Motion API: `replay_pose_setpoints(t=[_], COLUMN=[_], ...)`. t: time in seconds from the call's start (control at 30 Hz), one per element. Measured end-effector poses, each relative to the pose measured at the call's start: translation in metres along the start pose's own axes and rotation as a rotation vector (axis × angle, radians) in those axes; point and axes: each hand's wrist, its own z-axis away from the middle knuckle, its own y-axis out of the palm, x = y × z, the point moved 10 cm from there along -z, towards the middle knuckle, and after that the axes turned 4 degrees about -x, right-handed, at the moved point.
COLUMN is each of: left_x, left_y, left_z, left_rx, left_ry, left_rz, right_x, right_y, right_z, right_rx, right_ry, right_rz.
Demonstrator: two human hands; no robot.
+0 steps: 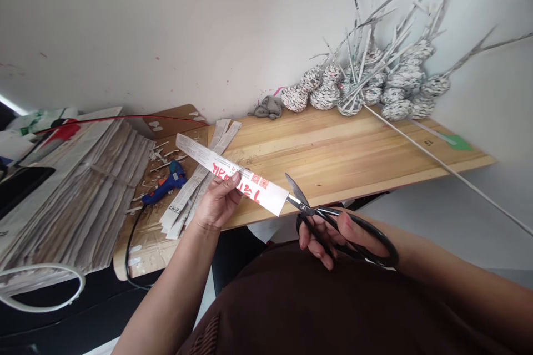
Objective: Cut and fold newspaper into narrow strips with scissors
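My left hand (221,198) pinches a long newspaper strip (270,198) between thumb and fingers, with red print and small red squares facing up. The strip slants from the upper left down to the right. In my right hand (328,236) is a pair of black-handled scissors (307,209), my fingers through the loops. The blades are parted, one reaching up and the other at the strip's right end. Whether that lower blade lies under the paper or just touches its edge, I cannot tell.
Cut newspaper strips (183,205) lie beside a blue glue gun (166,184) on cardboard. A tall newspaper stack (83,188) stands at left. Several woven paper gourd shapes (327,91) with long stalks sit against the wall, near a grey cloth (268,107). A long thin paper rod (449,169) juts rightward.
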Motion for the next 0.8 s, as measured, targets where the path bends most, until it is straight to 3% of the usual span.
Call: replay_pose_setpoints(t=[0.33,0.5,0.8], left_x=[-0.030,-0.024,-0.025], left_y=[0.004,0.014,0.010], left_z=[0.005,0.009,0.010], left_rx=[0.118,0.191,0.155], left_ry=[0.158,0.117,0.148], left_rz=[-0.160,-0.196,-0.193], right_x=[-0.001,0.005,0.012], right_y=[0.004,0.007,0.010], right_z=[-0.001,-0.004,-0.005], right_rx=[0.014,0.011,-0.016], right_ry=[-0.029,-0.039,-0.024], right_rz=[0.040,0.088,0.231])
